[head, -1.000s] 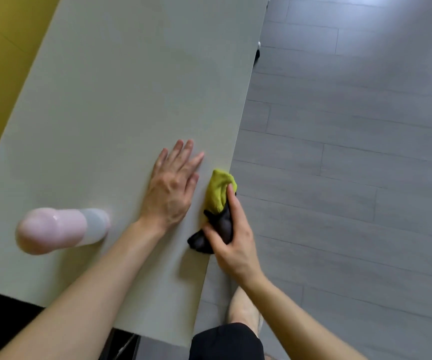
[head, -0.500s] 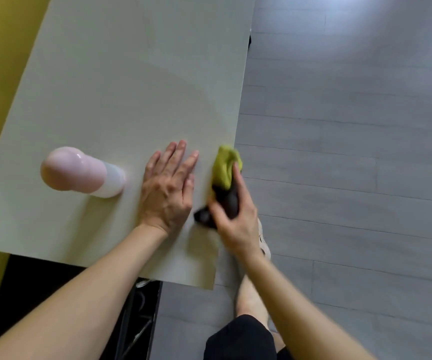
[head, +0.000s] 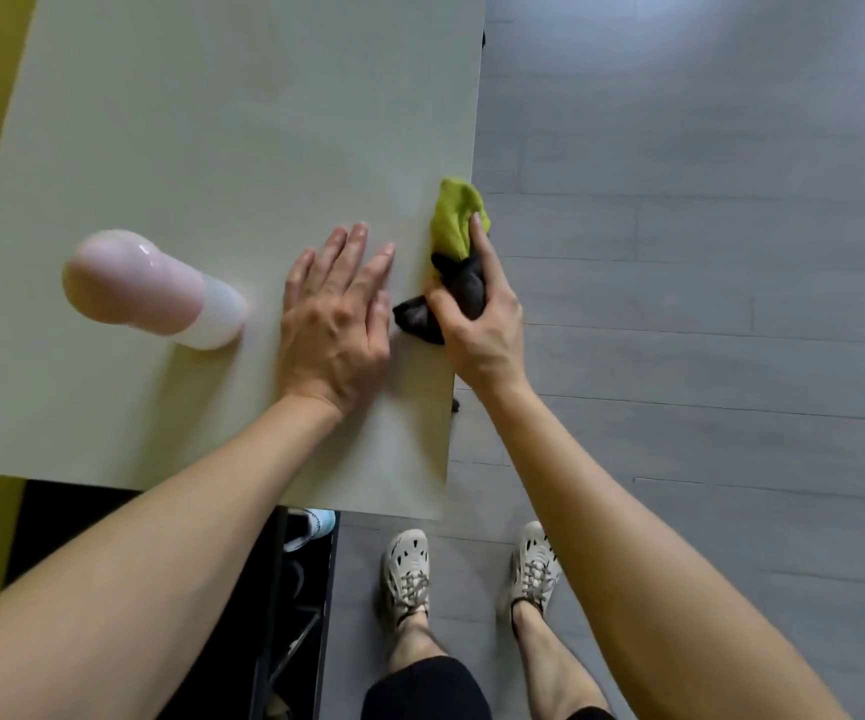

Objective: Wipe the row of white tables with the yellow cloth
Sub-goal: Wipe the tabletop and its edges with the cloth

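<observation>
My right hand [head: 477,324] has pushed the yellow cloth [head: 453,220] forward along the worktop's [head: 212,122] right edge, its tip now past my left fingertips, so this edge looks nearly wiped. The hand grips the cloth's dark bunched end, possibly a second rag. My left hand [head: 334,324] lies flat on the worktop. In view: one cloth, one pink-and-white bottle [head: 149,288], one worktop.
</observation>
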A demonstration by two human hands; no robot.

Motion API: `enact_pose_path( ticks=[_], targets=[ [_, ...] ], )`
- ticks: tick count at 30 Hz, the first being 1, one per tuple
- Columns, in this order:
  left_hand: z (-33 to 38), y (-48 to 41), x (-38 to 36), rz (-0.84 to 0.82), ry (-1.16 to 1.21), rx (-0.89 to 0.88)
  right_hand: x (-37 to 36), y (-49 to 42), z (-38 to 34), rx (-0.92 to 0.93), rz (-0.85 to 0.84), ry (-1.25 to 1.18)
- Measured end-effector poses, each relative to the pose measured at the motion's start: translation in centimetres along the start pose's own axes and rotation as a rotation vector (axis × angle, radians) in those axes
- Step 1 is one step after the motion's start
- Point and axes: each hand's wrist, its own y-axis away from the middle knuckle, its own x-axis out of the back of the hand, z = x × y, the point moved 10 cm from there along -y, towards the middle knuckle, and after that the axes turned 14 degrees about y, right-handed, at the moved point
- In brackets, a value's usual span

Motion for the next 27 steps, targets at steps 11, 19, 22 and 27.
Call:
enact_pose_path(
  ticks=[11, 19, 22, 27],
  targets=[
    [-0.3, 0.2, -0.5, -0.034, 0.014, 0.012, 0.3, 4.2, 0.0, -0.053, 0.033, 0.105],
    [-0.6, 0.1, -1.0, -0.104, 0.041, 0.047, -0.5, 10.1, 2.1, -0.116, 0.103, 0.082],
    [-0.9, 0.2, -1.8, -0.161, 0.058, 0.063, -0.8, 17.8, 3.9, -0.121, 0.088, 0.042],
    [0.2, 5.7, -1.2, -0.276, 0.125, 0.078, 0.8, 26.8, 9.0, -0.304, -0.071, 0.328]
  ],
)
